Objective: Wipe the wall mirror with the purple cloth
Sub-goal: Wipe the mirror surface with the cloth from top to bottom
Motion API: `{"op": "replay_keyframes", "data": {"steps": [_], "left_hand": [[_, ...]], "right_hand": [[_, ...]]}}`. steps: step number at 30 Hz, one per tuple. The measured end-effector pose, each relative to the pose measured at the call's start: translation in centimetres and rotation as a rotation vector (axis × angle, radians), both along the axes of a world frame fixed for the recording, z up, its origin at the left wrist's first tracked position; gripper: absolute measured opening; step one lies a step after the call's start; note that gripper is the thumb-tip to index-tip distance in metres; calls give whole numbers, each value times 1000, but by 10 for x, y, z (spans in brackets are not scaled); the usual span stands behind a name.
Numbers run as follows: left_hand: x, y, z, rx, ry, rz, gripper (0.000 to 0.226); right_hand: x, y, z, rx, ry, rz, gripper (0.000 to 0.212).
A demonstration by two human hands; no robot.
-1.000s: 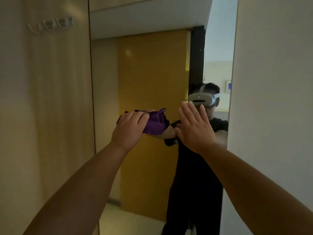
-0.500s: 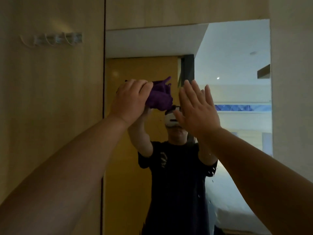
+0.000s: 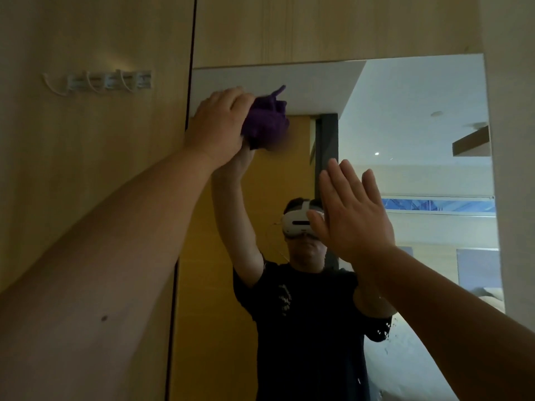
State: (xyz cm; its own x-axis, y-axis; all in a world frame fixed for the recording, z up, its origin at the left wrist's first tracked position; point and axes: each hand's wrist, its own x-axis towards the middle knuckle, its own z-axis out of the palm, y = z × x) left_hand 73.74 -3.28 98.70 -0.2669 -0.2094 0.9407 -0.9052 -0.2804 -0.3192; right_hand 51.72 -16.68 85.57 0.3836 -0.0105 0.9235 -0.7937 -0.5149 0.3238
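The tall wall mirror (image 3: 405,134) fills the middle and right of the head view, set between wooden panels. My left hand (image 3: 217,125) is raised near the mirror's upper left corner, shut on the bunched purple cloth (image 3: 266,123), which presses against the glass. My right hand (image 3: 353,218) is open and flat, fingers together and pointing up, held at or just before the glass in the mirror's middle. The mirror shows a person in a dark shirt with a white headset, both arms raised.
A wooden wall panel (image 3: 86,169) lies left of the mirror with a row of white hooks (image 3: 98,82) high on it. A pale wall (image 3: 515,169) borders the mirror's right edge. Wooden panelling (image 3: 333,27) runs above the mirror.
My left hand has carried the cloth up and to the left, toward the mirror's top corner. The view has tilted upward. My right hand stays flat and open, lower relative to the cloth.
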Motion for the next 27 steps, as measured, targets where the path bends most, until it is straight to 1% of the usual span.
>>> {"op": "replay_keyframes", "data": {"steps": [2, 5, 9, 12, 14, 17, 20, 22, 27], "left_hand": [[13, -7, -7, 116, 51, 9, 70], [22, -11, -16, 121, -7, 118, 86], [24, -10, -17, 119, -10, 159, 87], [22, -11, -27, 109, 5, 132, 86], [20, -11, -43, 99, 15, 100, 84], [23, -15, -94, 55, 10, 24, 81], [29, -14, -164, 38, 0, -19, 84], [36, -7, -218, 64, 13, -23, 84], [40, 9, -352, 188, 57, -2, 75]], "right_hand": [[0, -2, -1, -11, -6, 9, 77], [2, -3, 0, -30, -6, 12, 77], [2, -6, -2, -43, -11, 32, 77], [2, -7, -2, -52, -15, 21, 76], [2, -6, -2, -51, -16, 23, 76], [2, -3, -5, -36, -28, 11, 76], [3, -1, -4, -19, -33, -3, 76], [3, 0, -3, -9, -34, -15, 76], [2, 5, -1, 44, -30, -41, 78]]}}
